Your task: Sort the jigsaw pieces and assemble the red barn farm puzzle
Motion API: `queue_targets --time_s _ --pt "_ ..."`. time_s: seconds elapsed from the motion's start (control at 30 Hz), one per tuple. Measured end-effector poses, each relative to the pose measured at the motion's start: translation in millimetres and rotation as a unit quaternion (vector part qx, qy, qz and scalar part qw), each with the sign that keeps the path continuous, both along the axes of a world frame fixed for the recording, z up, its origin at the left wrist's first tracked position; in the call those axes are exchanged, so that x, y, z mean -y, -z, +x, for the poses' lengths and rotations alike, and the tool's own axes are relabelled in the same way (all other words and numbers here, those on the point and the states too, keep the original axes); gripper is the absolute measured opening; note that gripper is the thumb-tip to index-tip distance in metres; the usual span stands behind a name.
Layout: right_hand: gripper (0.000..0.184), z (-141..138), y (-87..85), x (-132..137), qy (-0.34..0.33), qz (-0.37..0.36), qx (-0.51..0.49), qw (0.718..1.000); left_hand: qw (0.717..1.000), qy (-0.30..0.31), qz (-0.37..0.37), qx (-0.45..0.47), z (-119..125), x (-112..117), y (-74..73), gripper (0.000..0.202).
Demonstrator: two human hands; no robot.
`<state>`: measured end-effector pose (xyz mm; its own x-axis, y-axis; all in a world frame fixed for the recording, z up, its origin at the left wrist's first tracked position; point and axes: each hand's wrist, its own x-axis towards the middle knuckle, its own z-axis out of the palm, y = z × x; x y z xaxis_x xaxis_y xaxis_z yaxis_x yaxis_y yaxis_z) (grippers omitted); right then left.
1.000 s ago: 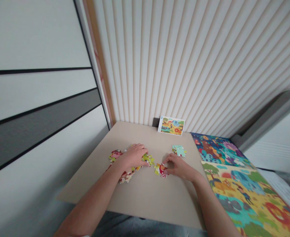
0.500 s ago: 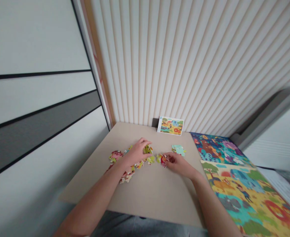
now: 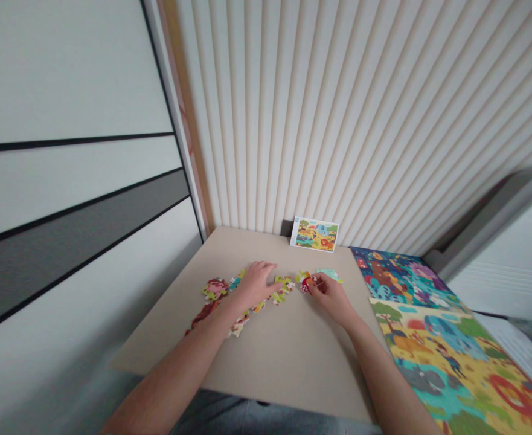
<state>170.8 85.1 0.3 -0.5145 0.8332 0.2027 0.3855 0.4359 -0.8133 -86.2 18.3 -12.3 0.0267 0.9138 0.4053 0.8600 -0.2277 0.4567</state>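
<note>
Loose puzzle pieces (image 3: 223,299) lie scattered on a beige table (image 3: 275,350). My left hand (image 3: 255,283) rests flat over them with fingers stretched out, fingertips beside a green and yellow piece (image 3: 284,286). My right hand (image 3: 331,293) pinches a small red and yellow cluster of pieces (image 3: 305,282) just off the table top. A pale teal piece (image 3: 331,275) lies right behind that hand.
A small picture card (image 3: 315,234) leans against the ribbed wall at the table's back edge. A large colourful animal-print mat or board (image 3: 433,338) covers the surface to the right. A white and grey panelled wall stands on the left.
My right hand carried the red and yellow pieces away from me toward the teal piece. My left hand let go of the green piece and flattened on the pile.
</note>
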Motion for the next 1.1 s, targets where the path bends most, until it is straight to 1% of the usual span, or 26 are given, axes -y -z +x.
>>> queue_targets --time_s 0.1,0.17,0.2,0.27,0.37,0.47,0.53,0.6,0.67,0.73,0.8,0.83,0.87,0.93,1.03,1.1 --pt "0.033 0.1 0.0 -1.2 0.020 0.016 0.008 1.000 0.998 0.010 -0.030 -0.059 8.4 4.0 1.6 0.042" --pt "0.035 -0.8 1.4 -1.1 0.020 0.022 0.009 1.000 0.997 0.004 -0.042 -0.060 11.2 5.0 1.2 0.041" --pt "0.036 -1.4 2.2 -1.0 0.019 0.021 0.008 1.000 0.998 0.000 -0.047 -0.045 11.6 4.8 0.7 0.042" --pt "0.037 -2.5 3.5 -0.9 0.017 0.014 0.003 1.000 0.998 -0.001 -0.057 0.014 10.4 3.5 -0.5 0.043" --pt "0.037 -3.0 2.1 -1.2 0.022 0.003 -0.015 1.000 0.986 0.020 -0.076 0.145 5.9 -0.2 -1.9 0.030" --pt "0.040 -3.2 -1.9 -0.7 0.023 -0.024 -0.058 0.998 0.961 0.035 -0.080 0.261 0.5 -5.4 -3.0 0.018" --pt "0.044 -5.3 -2.3 1.3 -0.004 -0.048 -0.086 0.995 0.941 0.034 -0.060 0.331 -2.7 -8.6 -4.5 0.018" --pt "0.045 -10.1 1.4 5.0 -0.025 -0.051 -0.077 0.995 0.923 0.021 -0.032 0.382 -5.0 -10.7 -7.0 0.019" --pt "0.041 -16.9 8.7 9.4 -0.027 -0.013 -0.026 0.999 0.917 0.001 -0.011 0.399 -5.9 -11.1 -10.4 0.019" --pt "0.038 -23.9 17.1 13.4 -0.021 0.058 0.041 0.997 0.917 -0.013 -0.003 0.399 -5.5 -10.3 -13.6 0.018" --pt "0.037 -29.1 23.5 15.8 -0.018 0.115 0.092 0.989 0.916 -0.008 -0.005 0.400 -4.0 -9.0 -15.8 0.017" --pt "0.038 -30.6 25.3 16.2 -0.014 0.128 0.108 0.986 0.915 -0.003 -0.006 0.403 -3.2 -8.5 -16.2 0.017" --pt "0.038 -31.3 26.2 16.2 -0.012 0.132 0.116 0.984 0.914 0.002 -0.008 0.405 -2.4 -8.1 -16.2 0.018" --pt "0.035 -30.7 25.6 15.4 -0.017 0.111 0.104 0.988 0.912 0.005 -0.009 0.410 -1.5 -8.2 -14.9 0.021" --pt "0.027 -29.4 22.2 15.6 -0.056 0.050 0.042 0.996 0.907 -0.003 -0.003 0.422 -2.3 -9.6 -11.7 0.028" --pt "0.024 -31.9 19.8 18.9 -0.074 0.050 0.025 0.996 0.906 -0.009 0.000 0.422 -3.5 -10.7 -10.1 0.030"
